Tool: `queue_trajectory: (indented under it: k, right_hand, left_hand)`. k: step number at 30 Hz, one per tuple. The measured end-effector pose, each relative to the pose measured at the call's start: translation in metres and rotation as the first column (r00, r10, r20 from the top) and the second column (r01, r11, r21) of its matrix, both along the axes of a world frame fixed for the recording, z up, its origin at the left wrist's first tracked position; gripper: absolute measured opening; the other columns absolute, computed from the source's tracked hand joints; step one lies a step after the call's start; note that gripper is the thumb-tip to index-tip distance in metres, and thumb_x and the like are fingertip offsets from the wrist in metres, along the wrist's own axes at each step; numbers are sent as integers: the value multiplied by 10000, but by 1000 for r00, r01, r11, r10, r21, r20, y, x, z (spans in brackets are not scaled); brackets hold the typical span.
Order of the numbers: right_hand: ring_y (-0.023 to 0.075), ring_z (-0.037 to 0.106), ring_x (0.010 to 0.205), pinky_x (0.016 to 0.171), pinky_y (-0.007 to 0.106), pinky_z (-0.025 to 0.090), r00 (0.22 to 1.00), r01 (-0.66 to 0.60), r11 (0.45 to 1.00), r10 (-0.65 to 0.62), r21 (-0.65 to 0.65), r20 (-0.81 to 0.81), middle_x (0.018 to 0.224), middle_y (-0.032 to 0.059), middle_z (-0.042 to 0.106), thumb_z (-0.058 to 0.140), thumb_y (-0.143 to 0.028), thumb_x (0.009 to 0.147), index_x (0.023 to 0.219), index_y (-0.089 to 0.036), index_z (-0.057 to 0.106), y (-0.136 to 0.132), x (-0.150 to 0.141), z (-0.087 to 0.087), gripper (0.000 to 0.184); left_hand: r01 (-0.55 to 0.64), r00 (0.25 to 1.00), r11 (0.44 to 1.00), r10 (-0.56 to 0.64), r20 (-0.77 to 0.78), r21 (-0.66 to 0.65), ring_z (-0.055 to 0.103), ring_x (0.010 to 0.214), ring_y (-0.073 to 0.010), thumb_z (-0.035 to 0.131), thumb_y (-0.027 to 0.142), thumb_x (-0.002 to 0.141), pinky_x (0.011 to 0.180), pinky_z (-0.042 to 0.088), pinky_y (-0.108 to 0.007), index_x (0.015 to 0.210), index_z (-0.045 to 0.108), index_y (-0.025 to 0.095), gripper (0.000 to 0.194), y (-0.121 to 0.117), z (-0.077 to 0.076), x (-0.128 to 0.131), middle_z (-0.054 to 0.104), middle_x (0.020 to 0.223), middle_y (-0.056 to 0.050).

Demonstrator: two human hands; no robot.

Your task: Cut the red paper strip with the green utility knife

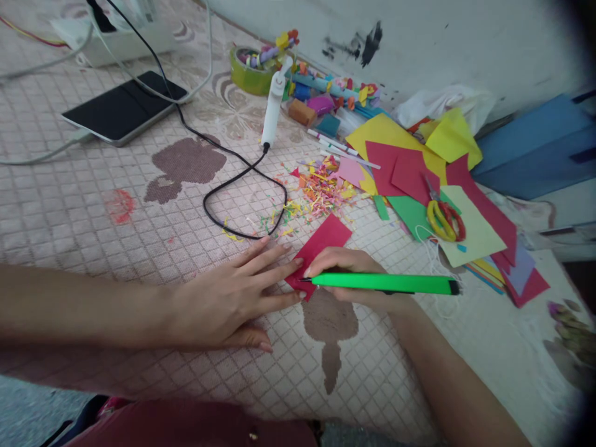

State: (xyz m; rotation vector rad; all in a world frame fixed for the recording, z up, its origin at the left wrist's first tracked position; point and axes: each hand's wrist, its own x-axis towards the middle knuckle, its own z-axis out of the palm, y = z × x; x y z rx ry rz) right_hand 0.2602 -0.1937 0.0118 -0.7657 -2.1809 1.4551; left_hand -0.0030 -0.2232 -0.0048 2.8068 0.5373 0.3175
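A small red paper piece (321, 243) lies on the quilted pink cloth (139, 236). My left hand (228, 298) lies flat with fingers stretched out, the fingertips pressing the paper's left edge. My right hand (347, 273) is closed around a bright green pen (386, 283), whose tip touches the lower corner of the red paper. The pen's shaft points to the right.
Coloured paper scraps (321, 186) lie beyond the paper. A heap of paper sheets (419, 167) with yellow-red scissors (444, 220) sits to the right. A black cable (233, 180), white glue gun (274, 105), tape roll (249, 74) and tablet (123, 105) lie farther back.
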Motion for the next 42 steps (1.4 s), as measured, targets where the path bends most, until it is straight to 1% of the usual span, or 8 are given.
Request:
queue_trajectory:
  k: [3,9,14,19,27,34,39,42]
  right_hand:
    - [161,602,899,798,286,452,1000,6,1000,-6,16,2,973,50,662,612,-251,849,1047,-183,648,0,1,-1,213]
    - [173,599,910,810,304,448,1000,-3,1000,3,-5,-31,982,65,667,608,-332,849,1051,-171,652,1,0,0,261]
    - [178,602,903,801,306,451,999,3,1000,-3,-13,-39,968,71,672,606,-372,845,1040,-168,659,2,-2,0,288]
    - [171,603,900,803,302,452,999,-3,1000,3,-14,-36,968,68,674,609,-337,848,1038,-171,660,2,-2,1,258]
    - [171,606,892,800,305,457,999,-1,1000,1,-19,-40,964,73,673,602,-364,848,1035,-167,662,3,-2,2,278]
    - [173,600,911,812,306,452,999,-27,999,26,-18,-42,985,70,664,603,-345,853,1061,-170,650,4,1,0,276]
    - [172,597,925,823,300,445,998,-51,999,51,-8,-24,998,65,655,603,-323,857,1074,-174,645,6,4,0,266]
    - [171,597,917,820,300,448,998,-60,998,60,-2,-30,992,66,654,599,-357,858,1072,-172,643,7,4,-2,287]
  left_hand:
    - [-1,1000,1000,1,5,-7,230,1375,-377,508,552,856,1111,161,-572,1358,441,236,597,1,1,1,375,1452,-116]
    - [-3,1000,1000,3,16,11,254,1359,-399,519,548,851,1089,181,-602,1354,447,232,599,1,-1,2,383,1440,-135]
    - [-9,1000,1000,9,12,30,265,1360,-384,506,550,860,1097,177,-587,1374,422,242,605,1,-1,2,368,1451,-132]
    - [-8,1000,1000,9,-21,24,247,1371,-370,451,582,874,1116,161,-562,1377,417,246,606,0,0,1,349,1467,-119]
    - [9,999,999,-8,-35,32,261,1357,-398,470,561,871,1090,193,-592,1366,433,242,590,3,-1,2,349,1463,-135]
    - [-3,999,1000,4,-34,28,275,1357,-380,491,553,864,1103,191,-570,1386,408,245,612,2,1,2,363,1458,-123]
    - [-5,999,1000,6,-45,22,235,1377,-366,494,542,867,1116,169,-558,1390,398,257,603,2,1,1,321,1483,-117]
    - [-7,999,1000,8,-40,14,217,1385,-365,471,549,879,1117,167,-554,1391,396,259,593,2,1,1,270,1506,-122]
